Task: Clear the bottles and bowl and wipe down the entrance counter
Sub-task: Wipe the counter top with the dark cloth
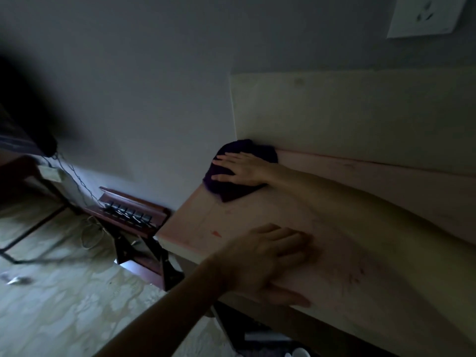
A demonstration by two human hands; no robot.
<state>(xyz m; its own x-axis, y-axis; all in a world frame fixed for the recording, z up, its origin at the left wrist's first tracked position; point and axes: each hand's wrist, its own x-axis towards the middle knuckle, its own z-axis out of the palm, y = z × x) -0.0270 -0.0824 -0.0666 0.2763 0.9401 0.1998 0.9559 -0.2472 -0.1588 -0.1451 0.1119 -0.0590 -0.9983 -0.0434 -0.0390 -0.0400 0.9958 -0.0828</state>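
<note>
Nearest the camera, the left hand (273,261) is lying flat on the pink-toned entrance counter (257,215), fingers spread and gripping nothing; it appears to be bracing the body at the counter's front edge. A small red mark (215,233) and faint dark smudges (356,275) are showing on the surface just beyond and beside this hand. No bottles or bowl are appearing on the visible part of the counter, so the clearing step is probably done and wiping is under way.

Farther back, at the far corner where the counter is meeting the pale back panel (347,112), the right hand (242,169) is pressing a dark purple cloth (231,186) flat against the surface, palm down and fingers extended rather than pinching. The cloth is bunching around the hand, which suggests a soft, light, limp fabric that is conforming to the corner. It is likely best driven by open-palm pressure at its middle, since a hold at one edge would let it fold and trail. The counter looks rigid and smooth.

Beyond, on the left, a dark wooden rack (131,212) is standing on the floor against the grey wall (141,86).
</note>
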